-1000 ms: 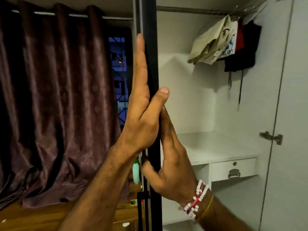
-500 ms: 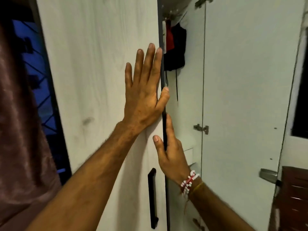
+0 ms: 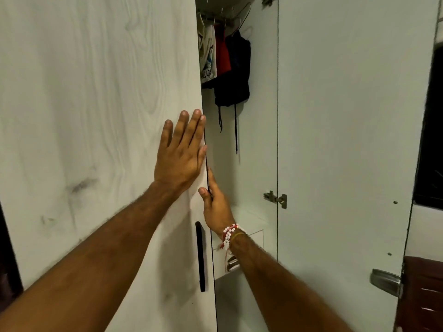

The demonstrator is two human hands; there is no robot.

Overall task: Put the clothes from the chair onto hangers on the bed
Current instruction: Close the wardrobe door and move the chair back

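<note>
At the wardrobe: left door (image 3: pixel 96 116) stands partly open and right door (image 3: pixel 335 140) is swung wide, with a tall gap between them showing the inside.
Left hand (image 3: pixel 179 154): laid flat on the left door's outer face near its free edge, fingers straight and together, pressing.
Right hand (image 3: pixel 215 200): just below, pinching that door's edge, thumb on the front and fingers hidden behind it; bead bracelet (image 3: pixel 229 233) on the wrist.
Clothes (image 3: pixel 230 68): hanging on hangers (image 3: pixel 242 17) at the top of the wardrobe, pale, red and black pieces side by side; chair and bed are out of view.
Step in hand: likely past the hanging itself, with the door probably being pushed shut; which way it travels cannot be told.
Next move: if closing, the right fingers must leave the edge before it meets the frame, with the left palm or the black handle (image 3: pixel 201 256) finishing the push.
</note>
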